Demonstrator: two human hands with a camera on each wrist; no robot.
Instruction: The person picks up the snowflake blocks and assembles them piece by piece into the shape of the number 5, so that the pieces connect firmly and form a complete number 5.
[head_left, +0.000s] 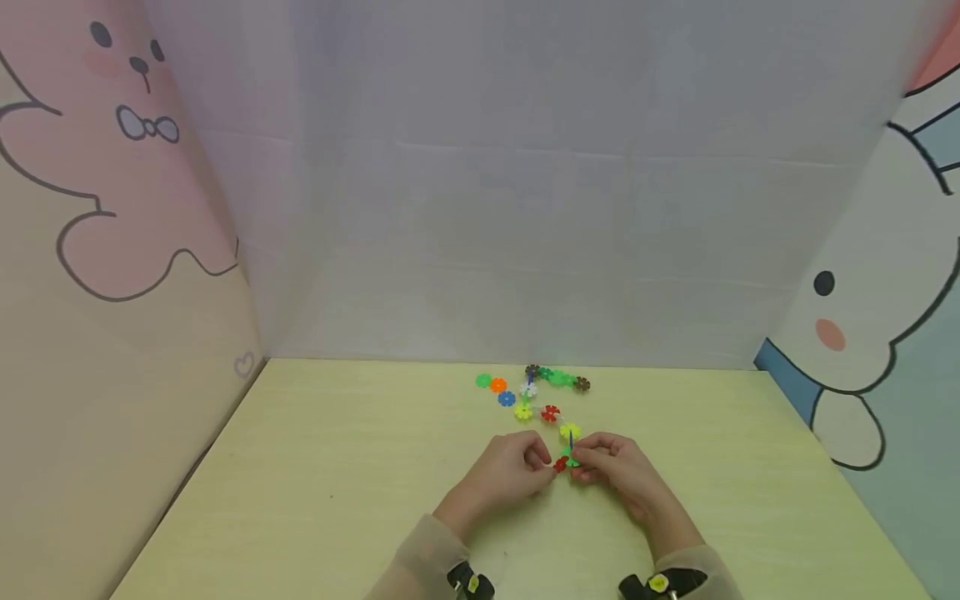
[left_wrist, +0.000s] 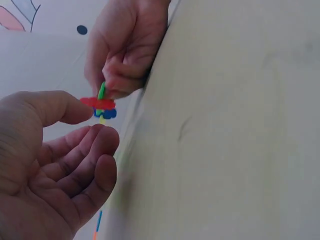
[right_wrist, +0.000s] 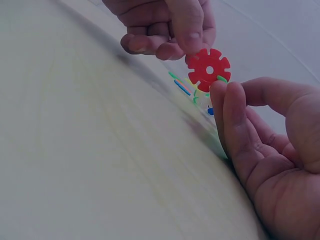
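Note:
A red notched disc (right_wrist: 201, 69), slotted onto a green notched disc (head_left: 572, 460), sits between the two hands. In the head view my right hand (head_left: 618, 471) pinches the green disc between thumb and fingers. The thumb tip of my left hand (head_left: 513, 468) is right at the red disc's edge; its other fingers are loosely bent and apart from the thumb. A blue disc (left_wrist: 107, 113) shows just beyond the red one. From there a chain runs away from me through a yellow disc (head_left: 570, 431), a red disc (head_left: 551, 413) and another yellow disc (head_left: 523, 412).
The chain's far end bends right, through green discs (head_left: 558, 378) to a brown disc (head_left: 582, 383). Loose green (head_left: 483, 380), orange (head_left: 498, 385) and blue (head_left: 506, 399) discs lie left of it on the pale table (head_left: 337, 433). Printed walls enclose the back and sides.

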